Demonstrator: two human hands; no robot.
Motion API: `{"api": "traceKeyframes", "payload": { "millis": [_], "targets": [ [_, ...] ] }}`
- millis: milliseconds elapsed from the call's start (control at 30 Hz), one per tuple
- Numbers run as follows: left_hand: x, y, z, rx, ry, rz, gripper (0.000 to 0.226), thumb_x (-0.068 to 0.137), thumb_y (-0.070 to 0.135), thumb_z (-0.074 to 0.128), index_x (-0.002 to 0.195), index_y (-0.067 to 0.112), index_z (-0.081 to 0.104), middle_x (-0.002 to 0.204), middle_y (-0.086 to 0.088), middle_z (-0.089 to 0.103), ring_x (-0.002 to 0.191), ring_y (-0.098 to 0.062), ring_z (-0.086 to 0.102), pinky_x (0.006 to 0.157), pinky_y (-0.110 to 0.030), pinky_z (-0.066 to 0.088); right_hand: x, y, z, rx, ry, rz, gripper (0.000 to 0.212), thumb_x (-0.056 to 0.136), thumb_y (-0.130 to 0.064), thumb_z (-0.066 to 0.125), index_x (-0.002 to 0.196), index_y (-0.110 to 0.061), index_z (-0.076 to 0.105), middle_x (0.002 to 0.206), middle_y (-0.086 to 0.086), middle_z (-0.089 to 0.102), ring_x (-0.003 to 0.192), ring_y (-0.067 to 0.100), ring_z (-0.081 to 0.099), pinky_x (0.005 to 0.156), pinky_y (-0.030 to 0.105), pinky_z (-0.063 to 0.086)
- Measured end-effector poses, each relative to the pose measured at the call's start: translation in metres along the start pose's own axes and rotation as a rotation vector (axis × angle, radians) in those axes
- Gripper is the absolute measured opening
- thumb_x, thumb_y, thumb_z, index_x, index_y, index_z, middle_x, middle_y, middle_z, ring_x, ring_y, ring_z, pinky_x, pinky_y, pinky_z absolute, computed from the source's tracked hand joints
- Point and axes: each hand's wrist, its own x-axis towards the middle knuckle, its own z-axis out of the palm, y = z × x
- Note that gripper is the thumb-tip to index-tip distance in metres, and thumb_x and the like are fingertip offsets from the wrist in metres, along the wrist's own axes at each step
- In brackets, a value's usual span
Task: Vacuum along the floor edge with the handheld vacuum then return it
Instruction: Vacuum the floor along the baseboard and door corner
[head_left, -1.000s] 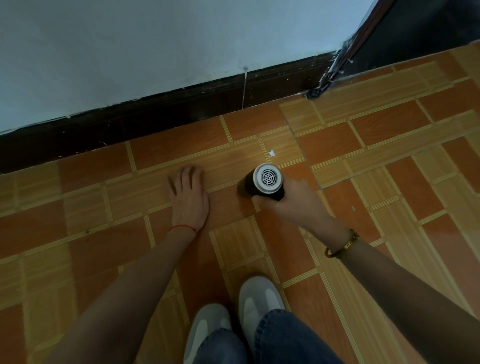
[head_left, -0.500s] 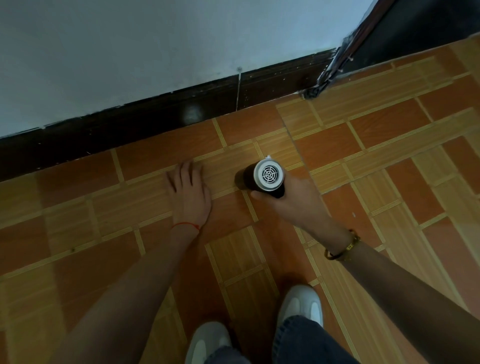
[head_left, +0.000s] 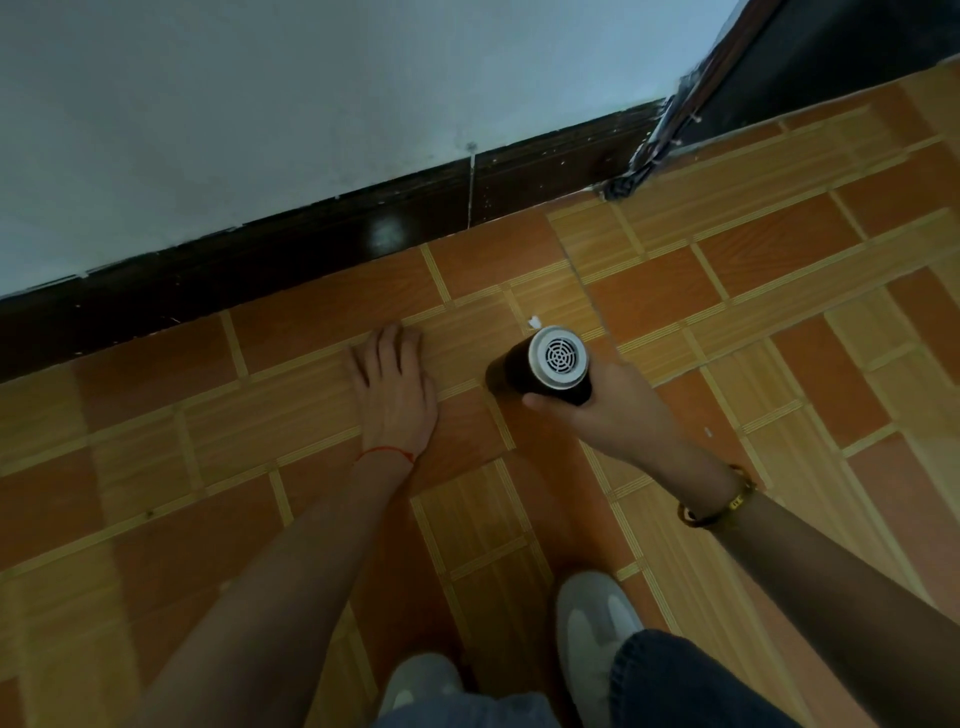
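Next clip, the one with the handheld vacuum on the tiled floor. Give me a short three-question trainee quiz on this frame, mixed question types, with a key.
1. True or false: the left hand lies flat on the floor tiles and holds nothing.
2. Which hand grips the handheld vacuum? A) left hand B) right hand C) both
3. Fill in: the small white scrap lies on the floor between the vacuum and the dark ____ at the foot of the wall.

Key
1. True; the fingers are straight on the tiles.
2. B; the thumb curls round the dark body, with the round silver grille facing the camera.
3. Baseboard.
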Motion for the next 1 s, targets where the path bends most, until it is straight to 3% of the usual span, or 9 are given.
{"api": "traceKeyframes", "payload": {
  "millis": [167, 267, 367, 533, 633, 867, 1000],
  "targets": [
    [0.000, 0.011, 0.006, 0.005, -0.008, 0.005, 0.046, 0.094, 0.019, 0.047, 0.139, 0.012, 0.043, 0.146, -0.015, 0.041, 0.140, -0.033, 0.032, 0.118, -0.062, 0.016, -0.008, 0.021, -0.014, -0.061, 0.153, 0.068, 0.071, 0.080, -0.059, 0.065, 0.137, -0.022, 0.045, 0.100, -0.004, 0.067, 0.091, 0.017, 0.063, 0.072, 0.035, 0.053],
    [-0.001, 0.011, 0.008, 0.001, 0.003, 0.001, 0.046, 0.094, 0.019, 0.045, 0.140, 0.013, 0.043, 0.147, -0.015, 0.041, 0.141, -0.032, 0.031, 0.119, -0.062, 0.014, -0.004, 0.026, -0.017, -0.033, 0.162, 0.068, 0.070, 0.080, -0.060, 0.066, 0.136, -0.022, 0.048, 0.098, -0.004, 0.068, 0.088, 0.016, 0.064, 0.070, 0.035, 0.053],
    [-0.001, 0.010, 0.008, -0.002, 0.021, 0.008, 0.046, 0.094, 0.019, 0.045, 0.139, 0.013, 0.043, 0.146, -0.014, 0.041, 0.140, -0.031, 0.031, 0.118, -0.062, 0.015, 0.003, 0.029, -0.016, 0.004, 0.186, 0.106, 0.067, 0.078, -0.061, 0.065, 0.129, -0.020, 0.052, 0.100, -0.003, 0.069, 0.090, 0.018, 0.065, 0.071, 0.035, 0.053],
    [-0.001, 0.009, 0.008, -0.030, 0.022, 0.010, 0.047, 0.094, 0.019, 0.044, 0.141, 0.014, 0.043, 0.147, -0.012, 0.040, 0.141, -0.031, 0.031, 0.119, -0.061, 0.014, 0.015, 0.026, -0.012, 0.065, 0.295, 0.101, 0.071, 0.078, -0.060, 0.067, 0.135, -0.022, 0.047, 0.107, -0.003, 0.069, 0.097, 0.017, 0.064, 0.075, 0.032, 0.052],
    [-0.001, 0.009, 0.009, -0.032, 0.041, 0.010, 0.046, 0.094, 0.018, 0.047, 0.140, 0.014, 0.044, 0.147, -0.011, 0.041, 0.140, -0.029, 0.031, 0.118, -0.061, 0.016, 0.023, 0.025, -0.011, 0.069, 0.267, 0.065, 0.070, 0.079, -0.057, 0.069, 0.133, -0.019, 0.049, 0.109, -0.002, 0.069, 0.098, 0.017, 0.064, 0.073, 0.026, 0.047],
    [-0.001, 0.008, 0.009, -0.027, 0.030, 0.015, 0.048, 0.094, 0.019, 0.046, 0.141, 0.015, 0.043, 0.148, -0.011, 0.041, 0.140, -0.029, 0.031, 0.120, -0.060, 0.014, 0.041, 0.025, -0.012, 0.083, 0.271, 0.062, 0.070, 0.078, -0.057, 0.069, 0.132, -0.017, 0.050, 0.105, -0.002, 0.068, 0.095, 0.016, 0.064, 0.072, 0.027, 0.049],
    [-0.001, 0.008, 0.009, -0.039, 0.031, 0.007, 0.048, 0.094, 0.018, 0.048, 0.141, 0.016, 0.043, 0.147, -0.010, 0.041, 0.140, -0.028, 0.030, 0.119, -0.061, 0.015, 0.051, 0.019, -0.012, 0.133, 0.099, 0.009, 0.057, 0.078, -0.056, 0.069, 0.120, -0.019, 0.056, 0.080, -0.017, 0.060, 0.082, 0.016, 0.066, 0.064, 0.025, 0.050]
  ]
}}
